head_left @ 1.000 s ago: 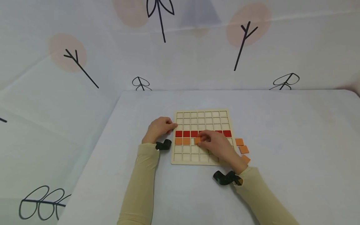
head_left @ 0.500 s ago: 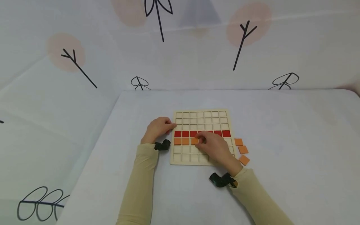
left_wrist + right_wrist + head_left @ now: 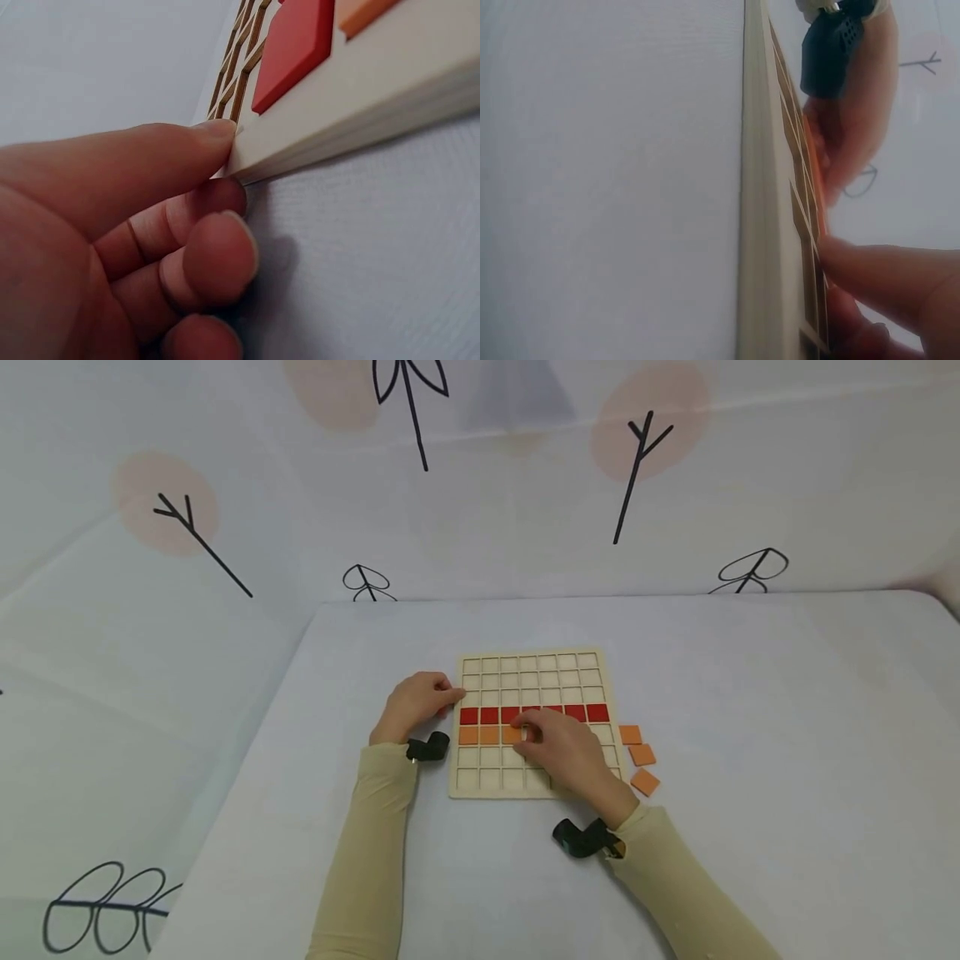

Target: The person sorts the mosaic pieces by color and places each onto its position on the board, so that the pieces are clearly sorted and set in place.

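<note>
A square wooden grid board [image 3: 491, 779] lies on the table, with a row of red tiles [image 3: 489, 716] across it. Below them, two orange tiles [image 3: 477, 735] fill the leftmost cells. Thumb and index finger of my right hand [image 3: 567, 753] pinch a third orange tile [image 3: 510, 735] at the adjacent cell; whether it lies fully flat is hard to tell. At the board's left edge, my left hand [image 3: 417, 702] grips the rim between thumb and curled fingers. The left wrist view shows that thumb [image 3: 214, 135] on the rim beside a red tile [image 3: 294, 56].
Right of the board, several loose orange tiles [image 3: 642, 755] lie on the white table [image 3: 765, 735]. Each wrist carries a dark camera, one on the left [image 3: 429, 747] and one on the right [image 3: 579, 838]. A patterned cloth [image 3: 517, 518] rises behind the table.
My right hand has brought the third orange tile slightly left, into line with the other two in its row. My left hand keeps its place at the board; the head view has shifted a little.
</note>
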Demonstrator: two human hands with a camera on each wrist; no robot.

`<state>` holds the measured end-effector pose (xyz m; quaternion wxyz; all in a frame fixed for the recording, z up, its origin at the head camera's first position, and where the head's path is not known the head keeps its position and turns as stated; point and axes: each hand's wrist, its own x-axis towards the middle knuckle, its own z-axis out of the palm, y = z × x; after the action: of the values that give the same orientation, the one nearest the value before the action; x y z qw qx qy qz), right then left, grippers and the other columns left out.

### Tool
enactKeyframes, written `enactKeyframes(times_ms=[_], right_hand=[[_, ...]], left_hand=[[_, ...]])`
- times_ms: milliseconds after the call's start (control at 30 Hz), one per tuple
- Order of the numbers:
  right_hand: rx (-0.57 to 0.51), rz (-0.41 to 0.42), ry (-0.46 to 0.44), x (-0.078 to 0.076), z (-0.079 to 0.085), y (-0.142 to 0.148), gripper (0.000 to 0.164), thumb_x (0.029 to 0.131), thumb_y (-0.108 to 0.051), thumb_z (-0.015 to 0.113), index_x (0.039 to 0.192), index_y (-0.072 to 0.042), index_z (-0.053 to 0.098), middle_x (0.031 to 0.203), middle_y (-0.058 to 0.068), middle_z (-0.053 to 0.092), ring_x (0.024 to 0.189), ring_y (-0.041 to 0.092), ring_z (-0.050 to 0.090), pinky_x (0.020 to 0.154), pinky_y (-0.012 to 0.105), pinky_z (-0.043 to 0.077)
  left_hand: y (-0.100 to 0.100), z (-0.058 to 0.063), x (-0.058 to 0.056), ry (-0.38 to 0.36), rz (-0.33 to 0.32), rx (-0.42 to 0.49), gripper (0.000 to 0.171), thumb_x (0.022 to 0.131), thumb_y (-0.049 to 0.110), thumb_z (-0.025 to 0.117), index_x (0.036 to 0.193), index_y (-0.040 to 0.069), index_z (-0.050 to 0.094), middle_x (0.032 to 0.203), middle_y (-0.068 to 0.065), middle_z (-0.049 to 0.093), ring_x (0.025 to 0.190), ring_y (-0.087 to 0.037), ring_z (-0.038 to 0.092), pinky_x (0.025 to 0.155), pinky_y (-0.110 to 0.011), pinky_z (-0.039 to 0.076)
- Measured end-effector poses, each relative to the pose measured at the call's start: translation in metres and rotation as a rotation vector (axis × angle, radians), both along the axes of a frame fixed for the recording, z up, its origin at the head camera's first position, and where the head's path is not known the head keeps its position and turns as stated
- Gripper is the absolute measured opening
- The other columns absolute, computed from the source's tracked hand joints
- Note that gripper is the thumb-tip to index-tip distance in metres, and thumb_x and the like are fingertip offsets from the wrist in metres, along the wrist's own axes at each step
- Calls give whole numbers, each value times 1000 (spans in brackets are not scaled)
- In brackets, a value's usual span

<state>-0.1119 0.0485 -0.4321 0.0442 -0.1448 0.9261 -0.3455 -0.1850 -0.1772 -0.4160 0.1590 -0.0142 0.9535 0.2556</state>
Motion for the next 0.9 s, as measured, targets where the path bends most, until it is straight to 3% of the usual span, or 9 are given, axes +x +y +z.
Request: enactKeyframes(times_ms=[400,600,900], right_hand=[[-51,94,-40,-1,8,10,25,81,-25,65,105,-17,62,76,-6,52,71,12,47,61,27,40],[-68,168,-113,-5,14,20,19,85,-27,60,102,-19,63,77,-8,54,72,11,49,62,27,42],[-21,186,-170,-11,23,48,18,87,-30,57,99,-19,62,86,-6,57,79,13,51,69,30,42]], left_hand=[[1,1,0,4,-1,11,31,83,44,57,75,13,58,63,-1,56,64,-18,48,57,-30,33],[-1,2,1,9,-2,16,31,83,43,57,75,13,57,63,-1,56,64,-18,47,57,-30,33],[0,3,1,-8,18,20,31,83,44,58,76,14,58,63,-2,57,65,-18,48,58,-30,34]])
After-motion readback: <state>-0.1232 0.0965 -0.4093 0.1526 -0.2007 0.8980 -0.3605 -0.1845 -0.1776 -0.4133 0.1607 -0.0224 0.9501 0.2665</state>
